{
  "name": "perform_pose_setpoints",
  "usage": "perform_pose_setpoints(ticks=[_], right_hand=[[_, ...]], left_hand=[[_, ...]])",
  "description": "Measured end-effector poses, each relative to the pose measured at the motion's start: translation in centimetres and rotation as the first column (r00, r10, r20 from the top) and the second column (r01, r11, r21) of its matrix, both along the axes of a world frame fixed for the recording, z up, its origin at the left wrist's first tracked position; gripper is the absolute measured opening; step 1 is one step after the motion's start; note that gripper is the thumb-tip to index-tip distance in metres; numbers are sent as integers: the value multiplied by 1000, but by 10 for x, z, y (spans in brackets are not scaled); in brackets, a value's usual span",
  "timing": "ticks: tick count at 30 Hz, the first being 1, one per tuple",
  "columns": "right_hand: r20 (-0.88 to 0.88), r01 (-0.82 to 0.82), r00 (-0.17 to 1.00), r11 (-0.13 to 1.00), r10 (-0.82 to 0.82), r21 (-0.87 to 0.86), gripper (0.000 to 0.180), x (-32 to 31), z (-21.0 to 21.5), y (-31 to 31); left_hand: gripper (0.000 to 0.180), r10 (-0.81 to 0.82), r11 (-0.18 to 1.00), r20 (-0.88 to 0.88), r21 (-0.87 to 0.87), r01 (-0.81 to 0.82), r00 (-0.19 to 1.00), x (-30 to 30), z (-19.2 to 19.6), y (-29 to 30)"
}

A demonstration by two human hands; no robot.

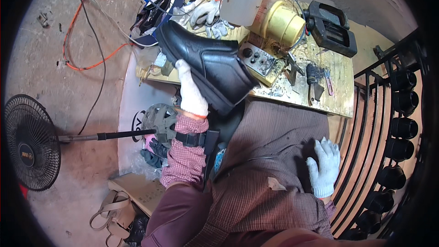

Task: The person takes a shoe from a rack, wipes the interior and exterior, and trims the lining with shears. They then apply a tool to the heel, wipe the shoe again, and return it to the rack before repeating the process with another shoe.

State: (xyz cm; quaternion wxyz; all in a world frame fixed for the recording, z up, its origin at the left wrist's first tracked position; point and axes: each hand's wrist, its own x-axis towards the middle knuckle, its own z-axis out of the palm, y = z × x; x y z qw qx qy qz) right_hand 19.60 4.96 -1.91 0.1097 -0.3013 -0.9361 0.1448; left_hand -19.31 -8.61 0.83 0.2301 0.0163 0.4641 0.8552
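A black leather ankle boot (212,61) is held up in front of me, over the near edge of the workbench. My left hand (193,92), in a white knit glove, grips it along the sole; some of its fingers are hidden behind the boot. The toe points to the upper left and the opening faces the lower right. My right hand (325,164), gloved too, lies beside my apron-covered lap (279,142) with its fingers stretched out and nothing in them.
On the wooden workbench (338,96) stand a yellow machine (286,23), a control box with knobs (258,59), a dark-handled tool (314,82) and black moulded blocks (331,27). A fan (32,142) is at left. Dark boots line a rack (361,155) at right.
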Motion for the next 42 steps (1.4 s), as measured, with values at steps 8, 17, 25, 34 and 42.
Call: perform_pose_setpoints(ticks=[8,17,25,34,42], right_hand=[[10,-36,999,999,36,30,53,-3,-2,3],[23,-13,1000,1000,13,-6,54,5,-4,-10],[15,-33,999,999,33,3,53,7,-5,-17],[-3,-177,984,984,177,16,54,-9,-3,-12],[34,-92,995,996,91,16,52,6,-8,-9]], left_hand=[[116,152,960,-305,-182,-214,940,-26,26,56],[124,128,958,-249,-218,-184,960,-57,21,70],[84,-2,999,-104,54,7,995,-20,-3,10],[88,-319,924,410,333,185,855,60,-72,-18],[51,-518,813,378,497,304,767,25,-61,35]])
